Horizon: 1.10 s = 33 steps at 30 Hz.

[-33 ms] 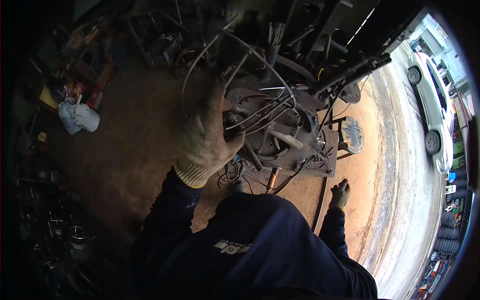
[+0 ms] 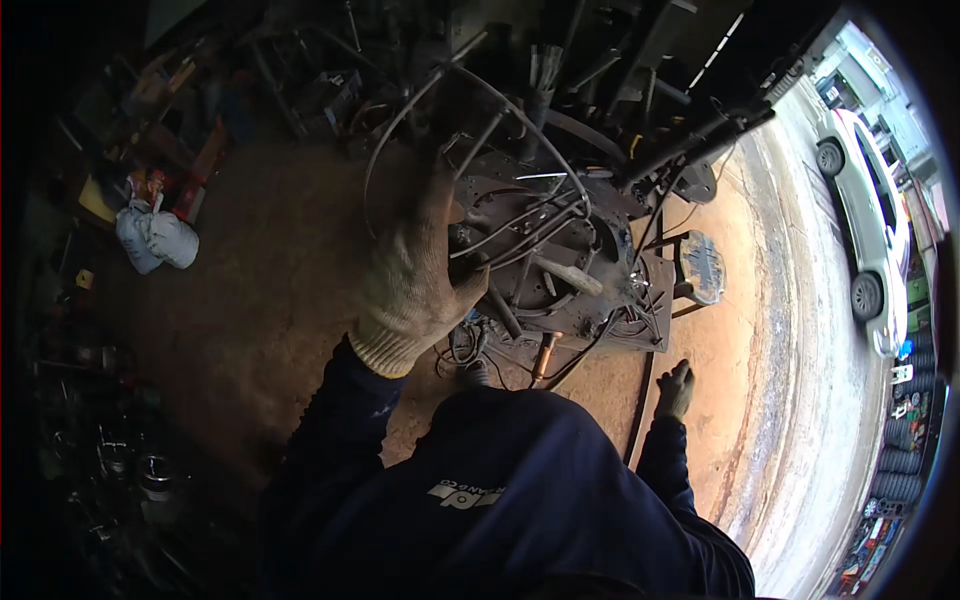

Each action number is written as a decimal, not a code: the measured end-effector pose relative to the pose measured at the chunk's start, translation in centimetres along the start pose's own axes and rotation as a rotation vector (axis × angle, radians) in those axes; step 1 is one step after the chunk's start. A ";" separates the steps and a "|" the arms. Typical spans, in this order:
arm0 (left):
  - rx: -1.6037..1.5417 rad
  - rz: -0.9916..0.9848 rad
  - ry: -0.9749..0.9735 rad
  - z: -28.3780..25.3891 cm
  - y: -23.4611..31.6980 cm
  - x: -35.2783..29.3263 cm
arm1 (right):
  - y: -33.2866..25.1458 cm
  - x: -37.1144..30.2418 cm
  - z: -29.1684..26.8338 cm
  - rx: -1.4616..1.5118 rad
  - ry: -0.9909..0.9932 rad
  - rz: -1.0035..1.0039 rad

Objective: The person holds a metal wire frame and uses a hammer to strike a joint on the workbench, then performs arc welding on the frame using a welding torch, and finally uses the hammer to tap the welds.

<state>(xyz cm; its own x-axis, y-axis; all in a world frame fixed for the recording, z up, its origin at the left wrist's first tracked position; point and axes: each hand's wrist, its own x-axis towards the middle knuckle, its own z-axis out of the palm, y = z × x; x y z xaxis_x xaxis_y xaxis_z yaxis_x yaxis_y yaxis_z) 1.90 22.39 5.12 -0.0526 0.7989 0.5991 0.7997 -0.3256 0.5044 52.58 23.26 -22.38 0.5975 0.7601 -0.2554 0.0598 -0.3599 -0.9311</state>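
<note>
My left hand (image 2: 405, 290), in a pale knitted glove, is raised left of the cluttered metal worktable (image 2: 640, 330). It is closed on a frame of bent metal rod (image 2: 545, 130), whose large hoop arches over the table, with thinner rods running between thumb and fingers. Part of the grip is in shadow. My right hand (image 2: 676, 390), also gloved, hangs low beside the table's near right corner; its fingers are apart and nothing shows in it. A hammer (image 2: 570, 275) lies on the table. A copper-coloured torch-like piece (image 2: 545, 355) sits at the near edge.
A stool (image 2: 702, 268) with a worn top stands right of the table. Cables (image 2: 470, 345) trail below it. Dark pipes (image 2: 700, 150) jut in at the upper right. White bags (image 2: 157, 235) lie at the left. A white car (image 2: 865, 220) is parked on the road outside.
My right hand has shifted slightly left, its fingers a little more spread. My left hand and the rod frame stay almost in place.
</note>
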 end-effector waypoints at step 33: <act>0.541 0.631 0.021 -3.5 4.2 -4.7 | 19.9 -16.3 -6.1 -0.321 -0.465 0.373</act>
<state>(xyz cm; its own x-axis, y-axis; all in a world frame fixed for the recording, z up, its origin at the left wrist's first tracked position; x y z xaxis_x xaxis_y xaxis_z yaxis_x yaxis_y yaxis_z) 3.39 15.50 6.60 0.4952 0.5365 0.6834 0.8596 -0.4168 -0.2957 48.94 0.38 -35.18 0.2219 0.6820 -0.6969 0.1935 -0.7313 -0.6540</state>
